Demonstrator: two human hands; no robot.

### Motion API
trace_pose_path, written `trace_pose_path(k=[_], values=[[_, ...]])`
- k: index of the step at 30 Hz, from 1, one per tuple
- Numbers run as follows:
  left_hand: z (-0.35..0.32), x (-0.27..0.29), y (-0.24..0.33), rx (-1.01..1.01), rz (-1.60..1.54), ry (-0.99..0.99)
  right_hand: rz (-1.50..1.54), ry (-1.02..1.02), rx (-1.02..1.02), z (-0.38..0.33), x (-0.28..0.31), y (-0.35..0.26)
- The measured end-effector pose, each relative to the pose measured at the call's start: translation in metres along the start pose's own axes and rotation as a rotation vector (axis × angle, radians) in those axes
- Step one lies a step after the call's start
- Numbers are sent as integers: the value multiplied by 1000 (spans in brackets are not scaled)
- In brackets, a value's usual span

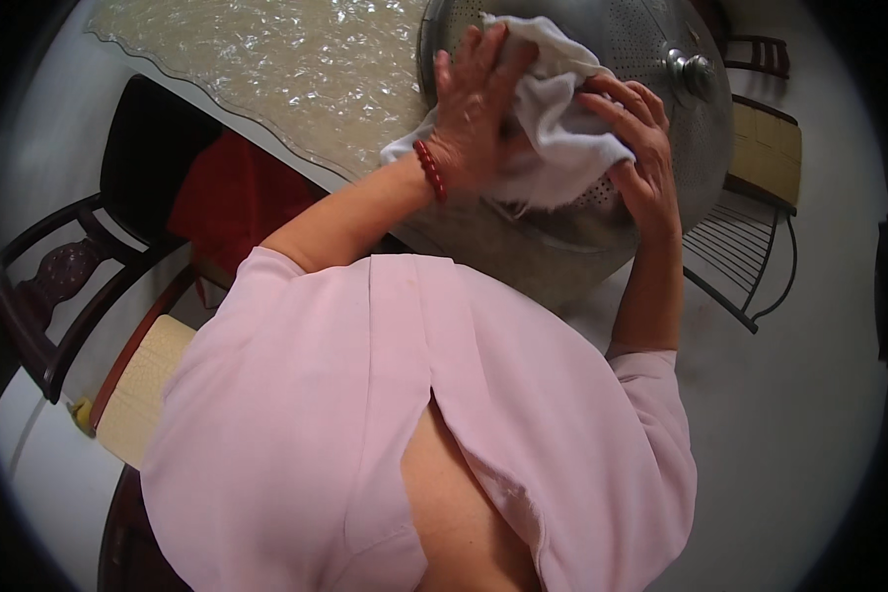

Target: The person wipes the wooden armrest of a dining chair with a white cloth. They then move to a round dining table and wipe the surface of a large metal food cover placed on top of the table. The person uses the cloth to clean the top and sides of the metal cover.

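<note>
A crumpled white cloth (559, 138) is bunched between my two hands on a domed, perforated metal lid (636, 39). My left hand (472, 104), with a red bead bracelet at the wrist, presses on the cloth's left part; its fingers point away from me and its thumb is blurred. My right hand (646, 148) curls over the cloth's right edge, fingers bent and thumb beneath. Right of that hand, a round metal knob (698, 71) stands out from the lid. Part of the lid is hidden under the cloth and hands.
The lid lies at the right end of a table with a clear, shiny cover (266, 59). Dark wooden chair (69, 266) and red cloth (237, 187) are at the left. A yellowish-seated chair (765, 148) and a metal rack (740, 247) stand on the right.
</note>
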State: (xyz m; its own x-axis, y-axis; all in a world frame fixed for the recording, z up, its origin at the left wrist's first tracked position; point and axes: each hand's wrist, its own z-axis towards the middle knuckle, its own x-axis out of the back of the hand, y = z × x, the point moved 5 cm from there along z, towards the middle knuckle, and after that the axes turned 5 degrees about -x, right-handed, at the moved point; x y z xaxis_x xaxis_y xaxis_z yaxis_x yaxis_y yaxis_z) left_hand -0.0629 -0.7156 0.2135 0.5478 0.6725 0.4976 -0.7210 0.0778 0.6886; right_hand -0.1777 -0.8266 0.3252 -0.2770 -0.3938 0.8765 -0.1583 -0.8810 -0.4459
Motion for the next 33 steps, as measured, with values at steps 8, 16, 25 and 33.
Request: trace_pose_path(k=[8,16,25,33], values=[[9,-18,-10,-4,5,145,451,-87,-73,13,11,11],[45,12,6,86,174,96,395,-61,-143,18,6,12],[19,-14,-4,-73,107,61,486,272,-257,23,0,27],[46,-1,-6,-35,264,60,-244,64,5,42,-6,-2]])
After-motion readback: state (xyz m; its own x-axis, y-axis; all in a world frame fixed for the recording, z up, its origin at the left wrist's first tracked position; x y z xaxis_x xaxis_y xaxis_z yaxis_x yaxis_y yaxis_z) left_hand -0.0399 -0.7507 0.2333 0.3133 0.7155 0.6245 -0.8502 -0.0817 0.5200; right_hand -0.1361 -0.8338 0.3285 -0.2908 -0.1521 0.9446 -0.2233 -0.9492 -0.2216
